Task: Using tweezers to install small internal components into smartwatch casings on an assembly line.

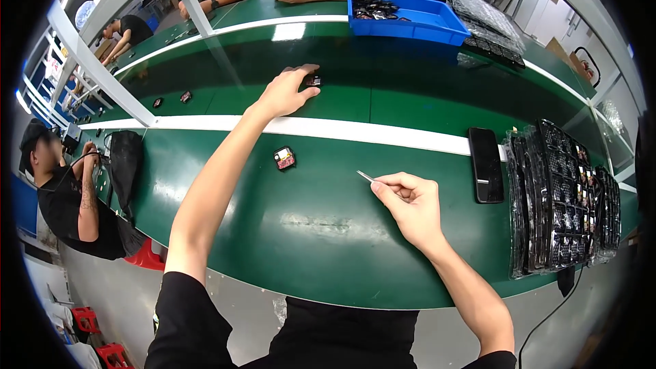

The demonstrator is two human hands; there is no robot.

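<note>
My left hand (285, 91) reaches over the white rail to the far green strip. Its thumb and fingers are apart on either side of a small black square part (313, 81), and I cannot tell whether they touch it. Slim silver tweezers (365, 176) stick out from my right hand (410, 206), pinched between thumb and forefinger above the green bench (321, 260). Between my two arms, a small square part (284, 158) with a black rim and a white and reddish face lies on the bench, with neither hand on it.
A black phone (486, 165) lies right, beside stacked black trays (557, 198) in clear wrap. Two more small parts (185, 97) rest on the far strip. Beyond stands a blue bin (410, 20) of black parts. Metal posts (102, 68) frame the bench; co-workers sit left and opposite.
</note>
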